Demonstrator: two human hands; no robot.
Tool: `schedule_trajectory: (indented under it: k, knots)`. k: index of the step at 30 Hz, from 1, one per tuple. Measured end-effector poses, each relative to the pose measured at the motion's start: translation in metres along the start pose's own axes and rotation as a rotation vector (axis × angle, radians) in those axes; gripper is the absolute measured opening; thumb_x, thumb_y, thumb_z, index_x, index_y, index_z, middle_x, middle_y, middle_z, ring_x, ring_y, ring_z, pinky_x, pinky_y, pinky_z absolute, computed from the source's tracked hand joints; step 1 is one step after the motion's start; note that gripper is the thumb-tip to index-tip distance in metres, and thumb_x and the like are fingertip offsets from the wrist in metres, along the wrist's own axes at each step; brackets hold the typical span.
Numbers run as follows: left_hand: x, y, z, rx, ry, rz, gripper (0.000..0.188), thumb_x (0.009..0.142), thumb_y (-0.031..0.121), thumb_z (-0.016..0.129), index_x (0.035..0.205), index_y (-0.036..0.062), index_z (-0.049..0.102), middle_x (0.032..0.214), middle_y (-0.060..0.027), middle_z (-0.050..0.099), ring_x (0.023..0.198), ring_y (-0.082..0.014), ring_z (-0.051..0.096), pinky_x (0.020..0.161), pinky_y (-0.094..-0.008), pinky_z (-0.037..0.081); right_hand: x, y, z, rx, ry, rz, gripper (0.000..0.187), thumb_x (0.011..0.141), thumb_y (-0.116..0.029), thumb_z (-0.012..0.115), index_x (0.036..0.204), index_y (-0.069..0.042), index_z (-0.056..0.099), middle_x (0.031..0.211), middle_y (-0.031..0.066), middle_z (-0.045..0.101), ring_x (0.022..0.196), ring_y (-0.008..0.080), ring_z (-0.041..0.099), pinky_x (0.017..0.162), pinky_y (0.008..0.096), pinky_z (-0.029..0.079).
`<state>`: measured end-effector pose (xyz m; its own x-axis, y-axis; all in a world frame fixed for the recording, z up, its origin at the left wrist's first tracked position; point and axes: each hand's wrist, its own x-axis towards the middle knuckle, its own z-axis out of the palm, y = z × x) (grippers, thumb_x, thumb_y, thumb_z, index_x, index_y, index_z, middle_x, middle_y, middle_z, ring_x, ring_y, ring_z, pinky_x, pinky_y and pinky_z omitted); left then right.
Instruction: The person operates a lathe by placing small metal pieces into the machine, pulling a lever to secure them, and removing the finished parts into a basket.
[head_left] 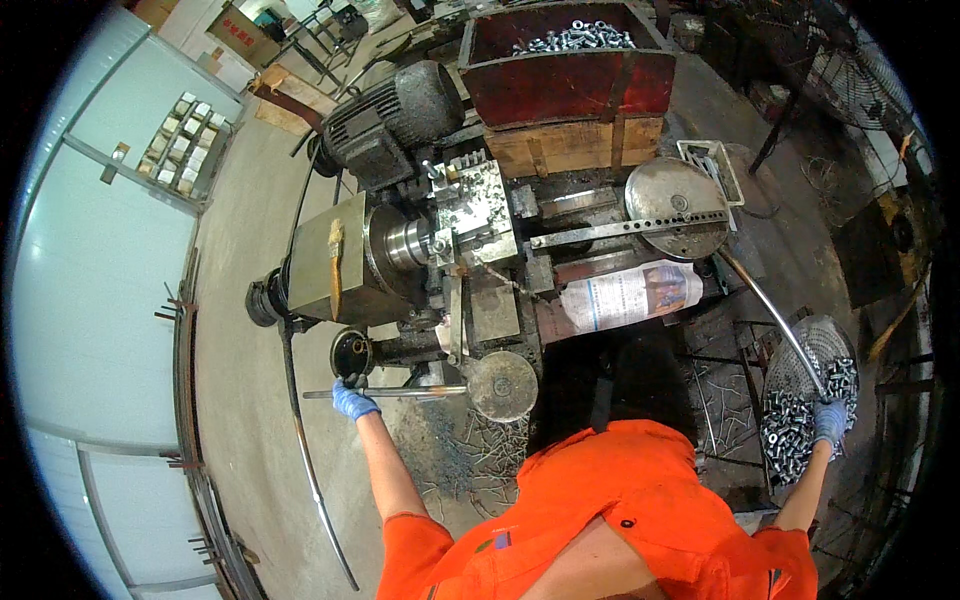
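Observation:
My left hand point(354, 399), in a blue glove, is closed round a straight metal lever point(425, 392) that runs to a small round steel disc point(502, 386). Just beyond its fingers sits a round black cup point(351, 353). Far out to the right, my right hand point(829, 422), also gloved in blue, grips the lower end of a long steel lever point(775, 315). That lever slants down from a larger steel disc point(665, 190). Between the levers stands a lathe-like machine, with a shiny chuck point(404, 243) and a metal-topped tool slide point(480, 205).
Beneath my right hand lies a round mesh basket point(815, 345) heaped with small metal parts. A red bin point(570, 85) of nut-like pieces stands behind the machine, near a dark motor point(400, 105). A brush point(336, 265) rests on the headstock box. Swarf litters the floor point(250, 400).

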<state>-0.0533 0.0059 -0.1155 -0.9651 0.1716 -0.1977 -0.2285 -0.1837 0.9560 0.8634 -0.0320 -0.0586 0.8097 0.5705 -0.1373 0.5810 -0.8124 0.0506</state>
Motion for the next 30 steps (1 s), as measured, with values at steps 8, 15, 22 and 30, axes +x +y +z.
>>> schedule_trajectory:
  k: [8, 15, 22, 30]
  knots:
    - [0.007, -0.003, -0.004, -0.06, -0.022, -0.018, 0.021, 0.083, 0.015, 0.049, 0.084, -0.0047, 0.055, 0.073, -0.0174, 0.062, 0.054, -0.027, 0.059, 0.051, -0.0338, 0.053, 0.029, 0.033, 0.044, -0.037, 0.06, -0.077, 0.036, 0.067, -0.032, 0.07, 0.089, -0.004, 0.064, 0.092, 0.0194, 0.064, 0.088, 0.0356, 0.061, 0.079, 0.0413, 0.047]
    - [0.005, -0.002, -0.004, -0.087, -0.026, -0.031, 0.02, 0.083, 0.015, 0.049, 0.085, -0.004, 0.055, 0.074, -0.0178, 0.061, 0.055, -0.0275, 0.058, 0.052, -0.0352, 0.053, 0.02, 0.029, 0.04, -0.004, 0.089, -0.05, 0.036, 0.068, -0.033, 0.068, 0.086, -0.002, 0.064, 0.092, 0.0213, 0.063, 0.089, 0.0367, 0.059, 0.079, 0.0421, 0.046]
    - [-0.004, 0.001, 0.002, -0.088, -0.011, -0.028, 0.021, 0.082, 0.014, 0.049, 0.086, -0.0052, 0.055, 0.074, -0.0179, 0.061, 0.055, -0.0277, 0.058, 0.052, -0.0356, 0.053, 0.01, 0.023, 0.032, 0.065, 0.095, -0.075, 0.04, 0.069, -0.035, 0.068, 0.091, -0.002, 0.065, 0.094, 0.023, 0.063, 0.088, 0.0375, 0.06, 0.078, 0.0428, 0.046]
    - [0.006, 0.001, -0.005, -0.071, -0.021, -0.052, 0.019, 0.081, 0.014, 0.049, 0.083, -0.0043, 0.055, 0.073, -0.0158, 0.061, 0.055, -0.0263, 0.057, 0.05, -0.0352, 0.051, -0.037, -0.103, 0.012, -0.031, 0.335, -0.37, 0.056, 0.073, -0.044, 0.063, 0.119, -0.012, 0.055, 0.12, 0.0172, 0.054, 0.11, 0.0345, 0.049, 0.099, 0.0459, 0.032]
